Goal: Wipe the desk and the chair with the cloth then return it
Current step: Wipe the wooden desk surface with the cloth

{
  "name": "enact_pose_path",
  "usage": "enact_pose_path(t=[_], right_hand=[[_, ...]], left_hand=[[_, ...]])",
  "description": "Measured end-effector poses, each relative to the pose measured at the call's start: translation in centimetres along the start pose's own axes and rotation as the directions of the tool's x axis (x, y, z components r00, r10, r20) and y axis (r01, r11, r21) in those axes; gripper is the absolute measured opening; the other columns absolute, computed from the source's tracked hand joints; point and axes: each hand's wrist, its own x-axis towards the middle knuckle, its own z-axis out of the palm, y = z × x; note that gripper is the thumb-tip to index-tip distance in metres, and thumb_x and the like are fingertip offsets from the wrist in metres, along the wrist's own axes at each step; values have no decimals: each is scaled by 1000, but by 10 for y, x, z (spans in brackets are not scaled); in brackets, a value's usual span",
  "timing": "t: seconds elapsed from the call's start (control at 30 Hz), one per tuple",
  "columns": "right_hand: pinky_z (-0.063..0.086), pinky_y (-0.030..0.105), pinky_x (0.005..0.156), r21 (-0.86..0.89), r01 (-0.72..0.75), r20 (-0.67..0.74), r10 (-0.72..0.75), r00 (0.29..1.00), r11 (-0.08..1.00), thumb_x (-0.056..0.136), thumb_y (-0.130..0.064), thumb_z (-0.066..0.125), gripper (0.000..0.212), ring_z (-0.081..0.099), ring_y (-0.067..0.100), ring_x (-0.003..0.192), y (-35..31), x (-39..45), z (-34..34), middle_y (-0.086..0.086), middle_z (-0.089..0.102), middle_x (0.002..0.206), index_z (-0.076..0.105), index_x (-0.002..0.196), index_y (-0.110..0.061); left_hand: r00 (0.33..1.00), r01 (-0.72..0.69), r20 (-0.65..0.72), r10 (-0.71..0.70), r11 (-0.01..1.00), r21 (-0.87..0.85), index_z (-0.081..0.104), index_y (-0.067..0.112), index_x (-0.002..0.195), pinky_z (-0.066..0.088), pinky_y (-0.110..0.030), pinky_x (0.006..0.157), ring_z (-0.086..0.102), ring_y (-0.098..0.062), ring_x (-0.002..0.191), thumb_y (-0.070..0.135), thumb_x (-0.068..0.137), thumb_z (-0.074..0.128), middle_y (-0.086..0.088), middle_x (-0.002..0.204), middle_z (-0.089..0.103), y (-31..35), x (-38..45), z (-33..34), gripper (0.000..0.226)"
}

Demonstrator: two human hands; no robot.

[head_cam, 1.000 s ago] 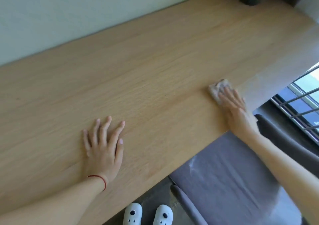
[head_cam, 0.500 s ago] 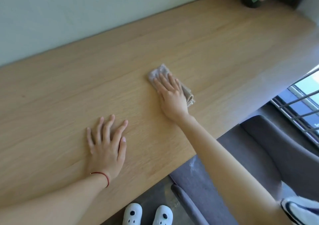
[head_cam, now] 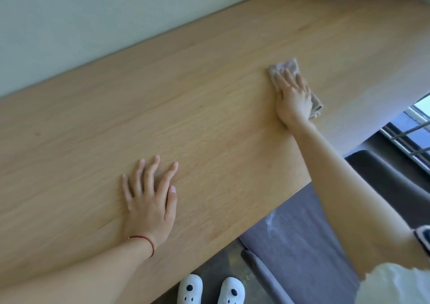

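- Now, your right hand lies flat, fingers extended, pressing the folded grey-beige cloth onto the long light-wood surface, toward two o'clock.
- Your left hand rests open at seven o'clock, bracing you.
- Keep even palm pressure; overlap strokes.
- The grey upholstered chair waits below at five o'clock.

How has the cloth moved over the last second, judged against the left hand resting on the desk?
Yes. The cloth under the right hand swept toward the left hand, then back out toward the window.
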Motion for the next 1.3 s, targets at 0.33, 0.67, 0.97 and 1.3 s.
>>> enact_pose_path(t=[0.33, 0.67, 0.97, 1.3], right_hand=[[22, 47, 119, 84, 568, 121, -575, 809, 818, 94, -10, 51, 53, 23, 25, 145, -6, -179, -5, -1, 33, 154, 38, 144, -24], [16, 38, 118, 73, 261, 83, -266, 960, 963, 99, -14, 34, 47, 18, 29, 146, -103, 0, 38, -1, 25, 159, 36, 143, -32], [5, 33, 120, 304, 708, 270, -771, 577, 637, 99, -11, 40, 45, 16, 20, 148, -93, -163, 18, -4, 31, 156, 41, 142, -26], [15, 39, 120, 147, 263, 79, -276, 958, 954, 101, -15, 36, 42, 20, 26, 147, -85, -89, 21, -1, 33, 155, 43, 140, -29]], left_hand=[[999, 22, -27, -24, 998, -54, 51, 26, 133, 18, -62, 111, 30, -35, 139, 37, 87, 23, -10, 146, 42, 5, -3, -6, 56], [999, 18, -47, -20, 999, -49, 39, 31, 140, 11, -55, 115, 23, -28, 143, 38, 88, 21, -4, 152, 33, -1, -1, 1, 55], [875, 376, -229, -427, 896, -235, 45, 2, 132, 12, -62, 112, 28, -43, 136, 20, 79, 37, -21, 144, 38, -7, 0, 9, 56], [898, 357, -204, -391, 916, -182, 49, 6, 129, 8, -64, 112, 22, -42, 140, 17, 85, 40, -19, 143, 41, -7, 3, 12, 46]])
